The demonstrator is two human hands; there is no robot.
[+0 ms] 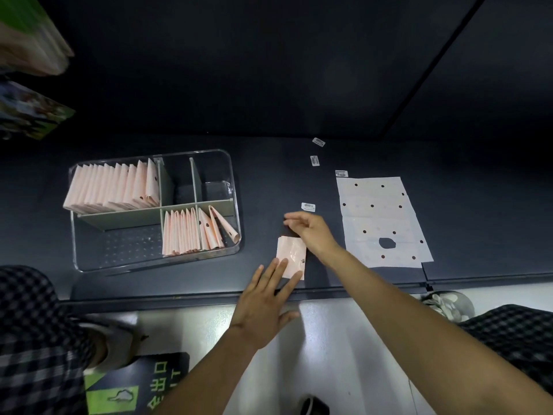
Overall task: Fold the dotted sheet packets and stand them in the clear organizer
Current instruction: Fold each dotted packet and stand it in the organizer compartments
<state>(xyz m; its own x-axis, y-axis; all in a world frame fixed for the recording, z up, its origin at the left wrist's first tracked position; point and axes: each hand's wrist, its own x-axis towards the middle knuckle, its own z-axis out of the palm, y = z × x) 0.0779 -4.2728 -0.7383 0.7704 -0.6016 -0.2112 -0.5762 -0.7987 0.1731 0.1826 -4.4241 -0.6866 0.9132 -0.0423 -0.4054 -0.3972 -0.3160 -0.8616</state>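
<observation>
Well along, I judge: 3 compartments of the clear organizer [78,259] at centre left hold folded packets, the left hand [263,304] presses 1 folded packet [291,260] flat-fingered, the right hand [309,232] hangs loosely curled, and 1 dotted sheet [380,220] lies unfolded at right.

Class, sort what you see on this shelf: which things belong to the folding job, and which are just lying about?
Job:
folded packet under left hand
right hand
clear organizer
unfolded dotted sheet

Lying about:
small labels
glass jar
floor sign
</observation>
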